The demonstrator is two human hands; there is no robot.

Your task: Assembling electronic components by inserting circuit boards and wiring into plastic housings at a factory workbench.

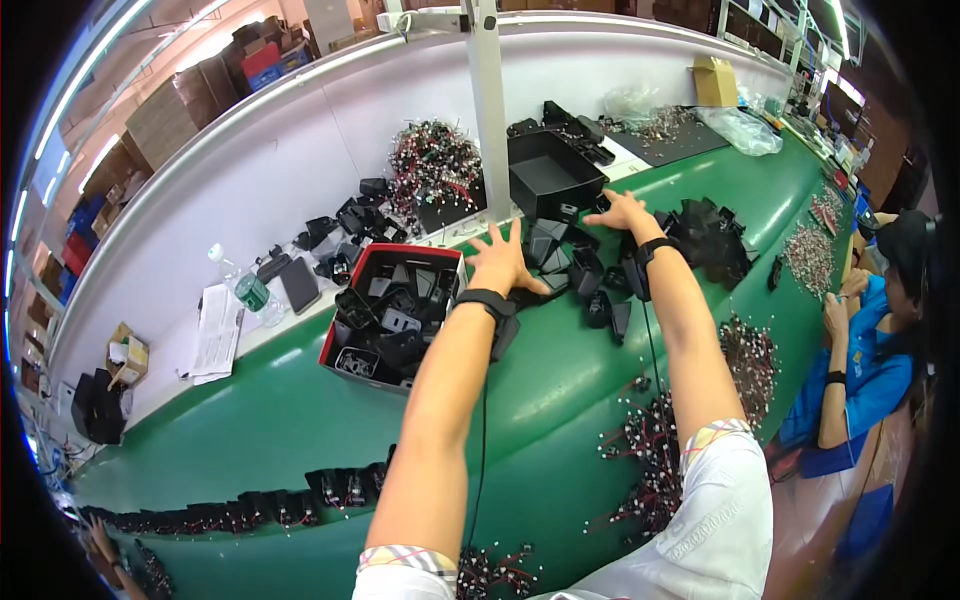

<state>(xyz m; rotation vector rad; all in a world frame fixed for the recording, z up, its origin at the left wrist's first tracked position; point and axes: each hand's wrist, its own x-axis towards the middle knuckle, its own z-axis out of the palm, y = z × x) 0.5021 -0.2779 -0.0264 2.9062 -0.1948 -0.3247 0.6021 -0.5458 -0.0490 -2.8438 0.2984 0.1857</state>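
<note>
My left hand [500, 262] is spread wide, palm down, beside several black plastic housings [585, 268] heaped on the green work surface. A red-rimmed box [333, 345] full of similar black parts stands just left of it. My right hand [626, 214] reaches toward the near right corner of a black bin [540, 200], its fingers apart; whether the fingertips touch the bin I cannot tell. The bin's visible inside holds nothing. Right of that hand sits another cluster of black parts [712, 238]. Both wrists wear black bands, with a thin cable hanging from each.
Wired small parts [650, 460] lie in heaps near my right arm, and another heap [435, 165] rises behind the red-rimmed box. A post [488, 110] stands beside the bin. A bottle [250, 290] is at left. A co-worker in blue [875, 345] works at right.
</note>
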